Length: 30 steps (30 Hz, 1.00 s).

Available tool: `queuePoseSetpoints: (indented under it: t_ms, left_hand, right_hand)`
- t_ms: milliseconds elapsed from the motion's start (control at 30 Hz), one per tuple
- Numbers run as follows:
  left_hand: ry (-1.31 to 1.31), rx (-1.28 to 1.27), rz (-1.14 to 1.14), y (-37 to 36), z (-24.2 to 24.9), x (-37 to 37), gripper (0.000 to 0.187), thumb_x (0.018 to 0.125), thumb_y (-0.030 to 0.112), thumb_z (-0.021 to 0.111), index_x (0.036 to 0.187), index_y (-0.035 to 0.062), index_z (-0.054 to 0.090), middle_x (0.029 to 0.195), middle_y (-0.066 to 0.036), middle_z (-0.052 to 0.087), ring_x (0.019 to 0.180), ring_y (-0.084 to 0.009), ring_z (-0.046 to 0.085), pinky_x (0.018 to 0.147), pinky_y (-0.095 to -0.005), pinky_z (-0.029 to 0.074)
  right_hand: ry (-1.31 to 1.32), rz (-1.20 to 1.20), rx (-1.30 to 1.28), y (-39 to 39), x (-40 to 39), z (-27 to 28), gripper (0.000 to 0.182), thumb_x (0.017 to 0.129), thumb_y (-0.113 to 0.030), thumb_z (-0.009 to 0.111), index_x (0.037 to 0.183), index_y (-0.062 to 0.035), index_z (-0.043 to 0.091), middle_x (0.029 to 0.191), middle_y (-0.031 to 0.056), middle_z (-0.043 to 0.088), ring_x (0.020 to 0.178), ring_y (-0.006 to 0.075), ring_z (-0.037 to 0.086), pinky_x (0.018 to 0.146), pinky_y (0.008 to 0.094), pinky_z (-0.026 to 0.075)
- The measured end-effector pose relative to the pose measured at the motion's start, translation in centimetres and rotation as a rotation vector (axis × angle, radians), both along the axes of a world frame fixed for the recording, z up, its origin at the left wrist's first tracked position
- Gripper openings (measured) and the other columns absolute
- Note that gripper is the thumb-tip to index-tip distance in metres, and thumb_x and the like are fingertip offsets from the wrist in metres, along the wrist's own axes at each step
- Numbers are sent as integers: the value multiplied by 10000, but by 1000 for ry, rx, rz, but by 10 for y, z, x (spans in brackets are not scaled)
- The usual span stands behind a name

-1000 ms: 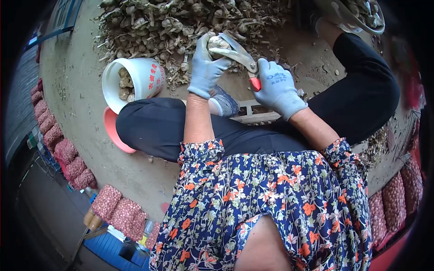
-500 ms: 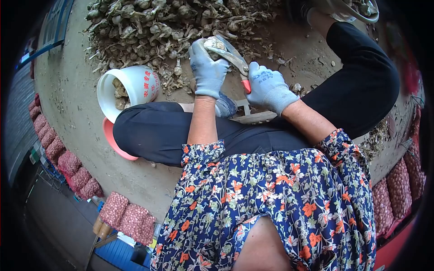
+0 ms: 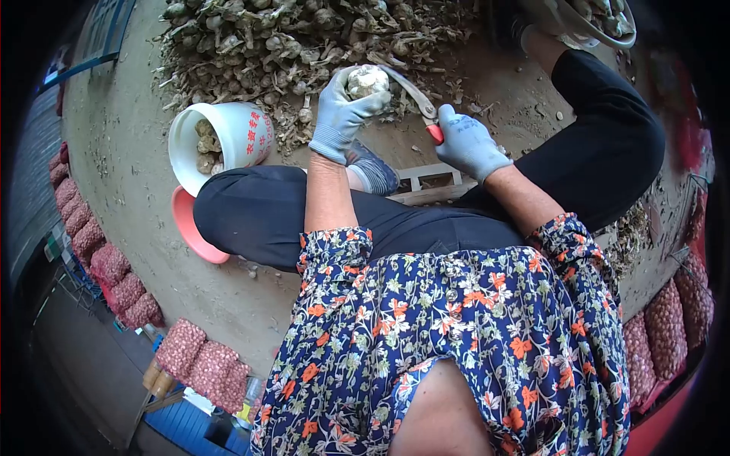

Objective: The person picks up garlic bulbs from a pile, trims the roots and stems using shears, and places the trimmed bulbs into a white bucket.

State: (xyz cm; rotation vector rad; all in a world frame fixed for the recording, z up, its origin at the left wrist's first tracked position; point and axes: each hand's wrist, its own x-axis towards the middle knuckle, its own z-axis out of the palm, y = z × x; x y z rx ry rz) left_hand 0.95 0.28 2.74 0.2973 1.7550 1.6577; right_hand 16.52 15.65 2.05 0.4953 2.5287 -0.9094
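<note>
My left hand (image 3: 339, 114), in a pale grey-blue work glove, is closed around a whitish garlic bulb (image 3: 367, 81). In a matching glove, my right hand (image 3: 469, 144) grips a pair of pruning shears (image 3: 414, 94) with red handles. The metal blades point up and left, their tip just right of the bulb and apart from it. Most of the shears' handle is hidden inside my right hand. Beyond both hands lies a big heap of garlic (image 3: 281, 53) with dry stalks on.
A white bucket (image 3: 236, 140) with red lettering lies tipped at my left knee, several bulbs inside. Below it is a pink basin (image 3: 199, 235). Full mesh sacks (image 3: 205, 365) line the left, more sacks (image 3: 669, 334) the right. Another container (image 3: 620, 30) stands at upper right.
The shears have come away from the bulb, and my right hand has moved slightly right. My left hand has turned, showing more of the bulb.
</note>
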Motion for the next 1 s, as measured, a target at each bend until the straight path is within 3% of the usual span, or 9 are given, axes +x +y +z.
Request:
queuePoseSetpoints:
  t_ms: [133,167,300,333,600,700,867,933,1000]
  left_hand:
    - [127,-24,175,-1,-4,1,580,626,56,806,1125,-4,516,984,-59,616,841,-108,602,755,-238,518]
    - [77,135,257,-3,-11,-2,529,649,-9,753,1118,-10,508,1006,-77,606,873,-137,607,780,-260,517]
    - [-445,841,238,-14,-10,-7,411,730,18,562,1136,22,500,1021,-108,596,910,-240,616,809,-387,543]
    - [-497,878,200,-13,-9,-5,444,729,38,555,1168,22,491,1034,-108,597,925,-245,615,808,-393,542]
    - [-335,354,210,-13,-7,2,379,780,296,582,1104,101,548,958,-53,600,790,-183,610,621,-304,503]
    - [-440,289,195,-14,-7,1,245,821,243,542,1019,100,548,797,-22,586,615,-125,589,504,-235,475]
    - [-267,83,212,-21,-10,-5,310,778,196,598,1060,81,533,836,-46,559,657,-143,594,565,-289,516]
    - [732,-477,273,-29,-22,-16,377,741,86,638,1098,47,525,918,-67,577,754,-117,574,609,-240,503]
    - [797,-510,658,-45,5,-35,532,641,32,664,1142,70,489,1065,-130,445,848,-214,561,744,-284,496]
  right_hand:
    - [-22,-236,-222,0,8,2,286,812,-254,586,876,-4,462,793,230,607,775,379,611,697,421,468]
    - [-65,-188,-335,4,8,6,415,778,-345,606,919,27,489,912,267,610,889,421,596,766,430,471]
    - [-130,-202,-787,-7,8,7,450,789,-373,650,1001,1,516,882,116,602,808,152,576,745,304,469]
    - [-98,-199,-852,-12,5,5,479,799,-387,650,1039,2,509,941,139,601,847,171,575,765,311,467]
    - [-100,-134,-765,-15,-24,-2,545,808,-454,635,1070,0,488,1034,160,578,962,228,548,880,349,419]
    - [-58,-170,-842,-19,-26,-7,476,806,-407,645,1004,-2,491,935,132,594,840,189,581,771,330,466]
    - [-105,-165,-742,-21,-23,2,296,812,-279,624,877,-17,504,737,74,587,623,134,570,589,300,482]
    - [-283,-279,-892,-23,-18,-3,205,829,-195,625,755,-54,497,637,13,527,542,96,524,484,266,440]
    - [-295,-349,-971,-25,-16,-4,206,831,-191,612,720,-60,498,589,1,500,494,95,493,456,264,420]
